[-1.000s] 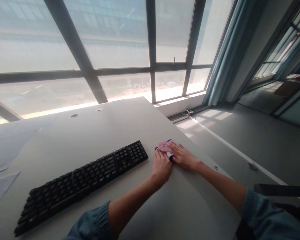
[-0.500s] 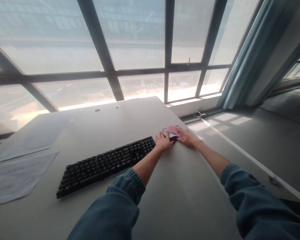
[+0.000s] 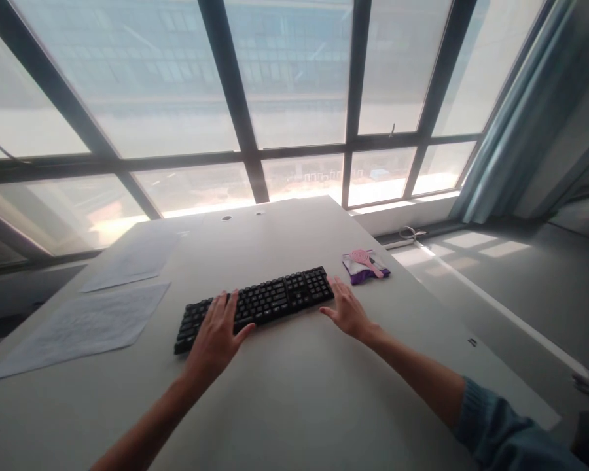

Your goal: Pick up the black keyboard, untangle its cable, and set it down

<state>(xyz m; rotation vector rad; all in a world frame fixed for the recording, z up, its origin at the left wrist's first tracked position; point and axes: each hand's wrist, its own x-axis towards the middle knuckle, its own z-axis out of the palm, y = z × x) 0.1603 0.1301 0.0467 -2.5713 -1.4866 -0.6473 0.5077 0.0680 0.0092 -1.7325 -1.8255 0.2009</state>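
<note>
A black keyboard (image 3: 275, 296) lies at a slant across the white desk (image 3: 294, 392). Over its left part is my left hand (image 3: 218, 337), fingers stretched out and thumb apart; whether it presses on the keys I cannot tell. My right hand (image 3: 347, 309) is open at the keyboard's right end, fingertips by the corner and thumb spread. Neither hand grips anything. Just beyond the right hand, a pink hairbrush (image 3: 368, 261) rests on top of a flat white and purple packet (image 3: 360, 277).
Two large sheets of paper, a nearer one (image 3: 91, 324) and a farther one (image 3: 132, 261), lie on the left of the desk. Large windows (image 3: 294, 72) rise behind it. The desk's right edge drops to a grey floor, where a white cable (image 3: 412, 232) lies.
Both hands have left the hairbrush and packet. My left hand has gone left onto the keyboard, my right hand to its right end. The keyboard now lies less steeply, and the view has shifted.
</note>
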